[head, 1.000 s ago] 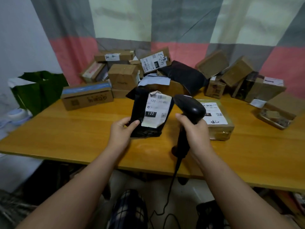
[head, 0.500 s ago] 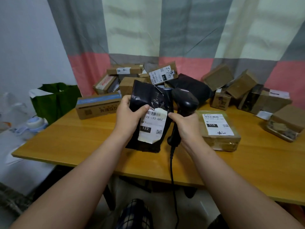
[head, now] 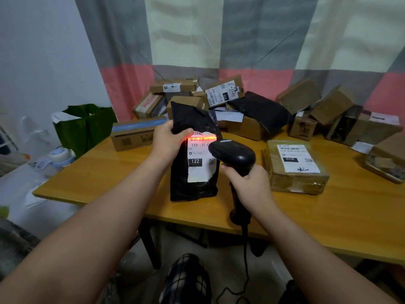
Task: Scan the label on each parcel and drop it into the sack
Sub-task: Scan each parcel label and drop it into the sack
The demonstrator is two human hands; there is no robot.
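Note:
My left hand grips the upper left edge of a black plastic parcel, held upright above the wooden table. Its white label reads 122 and faces me. A red scan line glows across the barcode at the label's top. My right hand grips the handle of a black corded barcode scanner, whose head points at the label from the right. A green sack stands open beyond the table's left end.
A flat taped box labelled 010 lies right of the scanner. Several cardboard boxes and a black bag are piled along the table's back by the curtain. A long box lies back left. A pale bottle sits left of the table.
The parcel has been raised and straightened, and the scanner head has dropped to the label's right side. The red scan line now lights the barcode.

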